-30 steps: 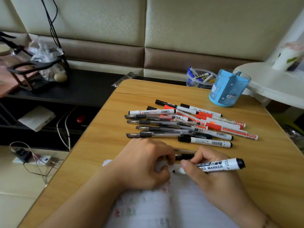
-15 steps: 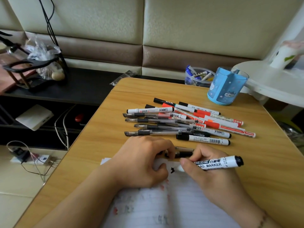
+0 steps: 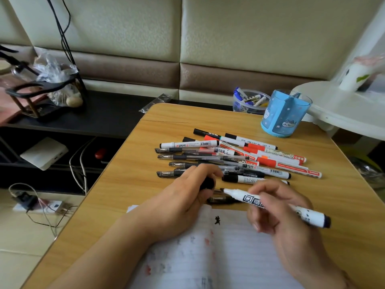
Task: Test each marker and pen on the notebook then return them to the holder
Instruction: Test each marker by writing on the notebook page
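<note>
My right hand point(image 3: 279, 207) holds an uncapped white board marker point(image 3: 241, 196), lifted off the page, tip pointing left. My left hand point(image 3: 183, 197) is curled around its black cap point(image 3: 207, 183), just left of the tip. An open lined notebook point(image 3: 225, 259) lies under both hands with a fresh black mark point(image 3: 217, 220) near its top. Several markers and pens point(image 3: 233, 157) lie in a loose pile further back on the wooden table point(image 3: 129, 184). The blue pen holder point(image 3: 283, 115) stands at the far right of the table.
A clear tub of small items point(image 3: 248, 101) sits behind the holder. A white side table point(image 3: 343, 113) overhangs the right corner. Left of the table are a dark shelf point(image 3: 83, 115) with a bag and stand, cables and a power strip point(image 3: 39, 206) on the floor.
The marker has risen off the notebook, leaving a black mark. My left hand has lifted from the page with the cap and moved toward the marker's tip.
</note>
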